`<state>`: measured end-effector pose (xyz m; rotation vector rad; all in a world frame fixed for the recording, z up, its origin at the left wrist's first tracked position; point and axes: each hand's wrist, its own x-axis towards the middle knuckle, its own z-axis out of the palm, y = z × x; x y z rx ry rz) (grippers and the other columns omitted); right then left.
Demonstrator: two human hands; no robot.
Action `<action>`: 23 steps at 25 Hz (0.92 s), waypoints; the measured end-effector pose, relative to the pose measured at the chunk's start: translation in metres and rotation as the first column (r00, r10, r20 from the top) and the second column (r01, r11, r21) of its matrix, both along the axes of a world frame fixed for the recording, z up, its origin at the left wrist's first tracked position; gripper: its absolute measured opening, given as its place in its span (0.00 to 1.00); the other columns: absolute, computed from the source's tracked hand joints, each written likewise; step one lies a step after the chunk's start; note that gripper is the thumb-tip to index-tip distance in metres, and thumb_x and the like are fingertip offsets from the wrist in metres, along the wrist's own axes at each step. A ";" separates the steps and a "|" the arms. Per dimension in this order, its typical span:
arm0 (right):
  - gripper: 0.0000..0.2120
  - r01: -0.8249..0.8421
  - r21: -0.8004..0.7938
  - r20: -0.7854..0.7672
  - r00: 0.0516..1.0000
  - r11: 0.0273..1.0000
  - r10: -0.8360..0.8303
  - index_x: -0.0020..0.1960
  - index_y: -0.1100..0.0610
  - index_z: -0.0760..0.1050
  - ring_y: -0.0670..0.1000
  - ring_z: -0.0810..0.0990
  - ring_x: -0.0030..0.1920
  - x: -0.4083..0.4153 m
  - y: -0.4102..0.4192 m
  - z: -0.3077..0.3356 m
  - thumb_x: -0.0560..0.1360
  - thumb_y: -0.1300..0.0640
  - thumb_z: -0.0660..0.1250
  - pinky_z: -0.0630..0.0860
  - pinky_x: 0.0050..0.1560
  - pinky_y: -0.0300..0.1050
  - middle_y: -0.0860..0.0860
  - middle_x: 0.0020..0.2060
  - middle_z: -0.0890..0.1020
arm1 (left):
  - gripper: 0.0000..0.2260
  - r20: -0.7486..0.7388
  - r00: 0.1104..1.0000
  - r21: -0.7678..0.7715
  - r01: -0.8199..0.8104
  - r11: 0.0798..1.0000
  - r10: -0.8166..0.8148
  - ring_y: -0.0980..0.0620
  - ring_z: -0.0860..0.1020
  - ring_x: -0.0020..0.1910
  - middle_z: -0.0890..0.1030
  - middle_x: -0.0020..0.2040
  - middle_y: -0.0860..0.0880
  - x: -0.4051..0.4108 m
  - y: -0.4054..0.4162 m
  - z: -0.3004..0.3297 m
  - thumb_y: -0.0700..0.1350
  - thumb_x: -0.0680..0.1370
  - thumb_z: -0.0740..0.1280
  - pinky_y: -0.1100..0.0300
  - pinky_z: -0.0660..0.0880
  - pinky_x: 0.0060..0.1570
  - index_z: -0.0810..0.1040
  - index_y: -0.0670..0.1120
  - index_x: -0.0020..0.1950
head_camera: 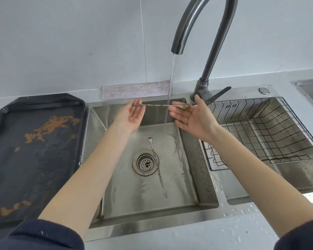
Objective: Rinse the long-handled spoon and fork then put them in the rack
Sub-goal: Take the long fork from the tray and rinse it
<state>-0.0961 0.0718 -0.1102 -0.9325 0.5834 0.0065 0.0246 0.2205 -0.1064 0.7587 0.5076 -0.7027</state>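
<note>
A long-handled spoon (157, 105) with a twisted shaft is held level under the tap's water stream (170, 91). Its dirty brown bowl (186, 106) lies on the straight fingers of my right hand (193, 118), palm up, thumb raised. The handle's other end rests against the fingertips of my left hand (133, 115), which is also palm up with its fingers straight. The long-handled fork (157, 166) lies on the sink floor (126, 192) beside the drain (145, 162), tines toward me. The black wire rack (260, 134) sits empty in the right basin.
The tall dark faucet (202, 33) runs into the left basin, its lever (218, 95) by my right hand. A black tray (33, 156) with brown stains sits on the counter to the left. A grey cloth (135, 91) lies behind the sink. Water droplets cover the front counter.
</note>
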 end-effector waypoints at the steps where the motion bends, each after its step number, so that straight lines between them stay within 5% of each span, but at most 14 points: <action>1: 0.21 0.015 0.007 0.013 1.000 1.000 -0.015 0.52 0.52 0.72 0.44 0.84 0.41 0.003 0.002 -0.001 0.79 0.42 0.44 0.72 0.48 0.42 0.47 0.38 0.87 | 0.11 -0.027 1.000 -0.007 -0.011 1.000 0.010 0.52 0.76 0.51 0.77 0.39 0.45 -0.002 0.002 -0.003 0.39 0.80 0.57 0.58 0.73 0.62 0.73 0.37 0.40; 5: 0.11 -0.008 -0.211 0.009 1.000 0.977 0.010 0.49 0.51 0.75 0.43 0.80 0.44 0.013 0.012 0.000 0.80 0.52 0.54 0.72 0.47 0.38 0.46 0.44 0.82 | 0.13 -0.097 0.995 0.013 -0.038 0.999 0.039 0.49 0.79 0.39 0.79 0.36 0.42 -0.006 0.008 -0.017 0.38 0.81 0.55 0.60 0.75 0.60 0.73 0.36 0.39; 9: 0.09 0.016 -0.407 -0.022 0.999 0.913 -0.028 0.54 0.56 0.76 0.40 0.77 0.37 0.024 0.019 -0.001 0.79 0.59 0.57 0.70 0.40 0.32 0.47 0.37 0.78 | 0.11 -0.176 0.984 0.009 0.009 1.000 -0.008 0.47 0.81 0.23 0.80 0.22 0.41 -0.015 0.020 -0.037 0.36 0.79 0.57 0.59 0.82 0.31 0.73 0.36 0.38; 16: 0.11 0.030 -0.593 -0.044 0.997 0.805 -0.070 0.54 0.64 0.78 0.42 0.77 0.35 0.044 0.024 0.003 0.76 0.60 0.63 0.75 0.37 0.31 0.48 0.35 0.78 | 0.10 -0.251 0.941 -0.026 0.229 0.973 -0.228 0.50 0.83 0.25 0.83 0.28 0.42 -0.036 0.033 -0.062 0.40 0.79 0.60 0.62 0.79 0.23 0.76 0.36 0.42; 20: 0.07 0.028 -0.692 -0.068 0.992 0.721 -0.104 0.38 0.52 0.78 0.47 0.76 0.36 0.045 0.024 0.010 0.75 0.55 0.66 0.73 0.36 0.35 0.49 0.33 0.79 | 0.08 -0.025 0.921 0.367 0.371 0.853 -0.389 0.55 0.82 0.29 0.82 0.40 0.46 -0.033 0.029 -0.057 0.42 0.79 0.59 0.63 0.80 0.32 0.76 0.41 0.47; 23: 0.11 0.029 -0.740 -0.058 0.993 0.672 -0.107 0.34 0.51 0.75 0.50 0.75 0.37 0.046 0.024 0.011 0.75 0.53 0.66 0.72 0.37 0.40 0.52 0.35 0.79 | 0.10 0.308 0.721 0.726 0.244 0.643 -0.621 0.56 0.79 0.45 0.78 0.49 0.53 -0.032 0.016 -0.037 0.43 0.78 0.62 0.63 0.75 0.48 0.75 0.44 0.59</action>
